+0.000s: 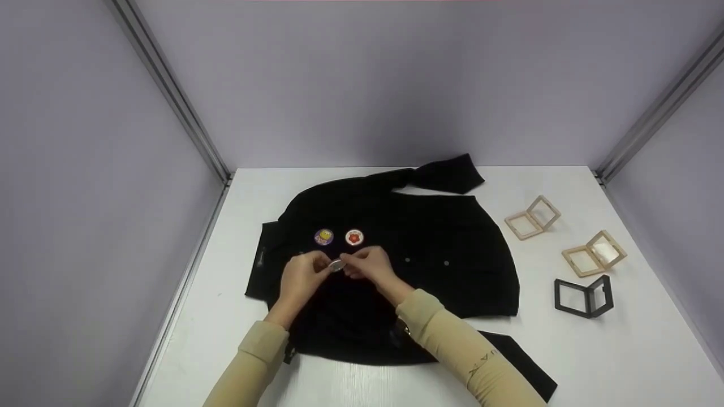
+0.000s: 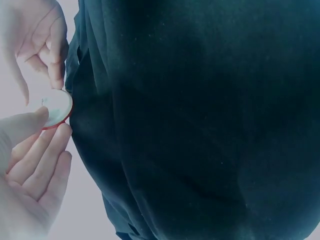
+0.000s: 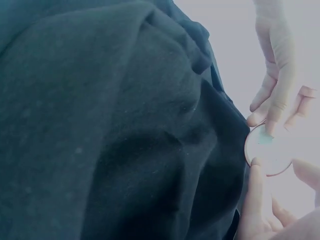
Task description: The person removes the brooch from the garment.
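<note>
Left hand [image 1: 301, 277] and right hand [image 1: 370, 264] pinch badge [image 1: 337, 265] over black garment [image 1: 430, 226]; two badges [image 1: 324, 237] just beyond; three frames [image 1: 589, 303] well apart, right.

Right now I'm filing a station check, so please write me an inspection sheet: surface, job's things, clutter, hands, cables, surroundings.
Surface: white table, largely covered by a spread black garment.
Job's things: a purple badge and a red-flower badge lie on the garment; a third, the held badge, is between the hands.
Clutter: two pale frames and a black frame, all standing open on the table's right side.
Hands: left hand pinches the held badge; right hand grips its edge.
Cables: nothing seen.
Surroundings: plain greyish walls at the back and both sides; metal strips in the corners.
</note>
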A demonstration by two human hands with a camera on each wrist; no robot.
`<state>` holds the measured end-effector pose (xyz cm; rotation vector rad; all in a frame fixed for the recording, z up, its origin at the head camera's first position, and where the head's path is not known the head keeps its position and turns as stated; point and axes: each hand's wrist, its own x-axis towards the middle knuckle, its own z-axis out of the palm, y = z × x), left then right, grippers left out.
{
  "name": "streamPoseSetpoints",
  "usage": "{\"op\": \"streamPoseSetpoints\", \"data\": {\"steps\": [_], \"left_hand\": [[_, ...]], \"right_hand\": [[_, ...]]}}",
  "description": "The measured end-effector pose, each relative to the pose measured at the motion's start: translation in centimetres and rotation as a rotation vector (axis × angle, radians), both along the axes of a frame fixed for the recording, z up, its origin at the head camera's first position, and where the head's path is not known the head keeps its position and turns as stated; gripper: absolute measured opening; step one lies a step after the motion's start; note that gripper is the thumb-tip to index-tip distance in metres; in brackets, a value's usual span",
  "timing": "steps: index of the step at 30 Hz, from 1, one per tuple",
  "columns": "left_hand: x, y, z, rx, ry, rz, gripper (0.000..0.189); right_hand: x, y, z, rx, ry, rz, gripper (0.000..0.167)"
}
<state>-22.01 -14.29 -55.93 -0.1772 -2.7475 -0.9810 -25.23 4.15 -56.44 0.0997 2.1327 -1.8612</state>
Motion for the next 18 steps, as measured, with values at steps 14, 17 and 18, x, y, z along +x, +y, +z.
{"op": "streamPoseSetpoints", "data": {"steps": [14, 17, 18], "left_hand": [[0.07, 0.51, -0.02, -0.002, 0.055, -0.054, 0.014], [-0.04, 0.48, 0.05, 0.031, 0.045, -0.044, 0.019], [-0.09, 0.48, 0.09, 0.048, 0.038, -0.04, 0.022]], "right_hand": [[-0.54, 0.32, 0.36, -0.138, -0.102, -0.045, 0.017], [-0.66, 0.31, 0.46, -0.145, -0.111, -0.041, 0.015], [-0.7, 0.31, 0.5, -0.145, -0.111, -0.039, 0.015]]}}
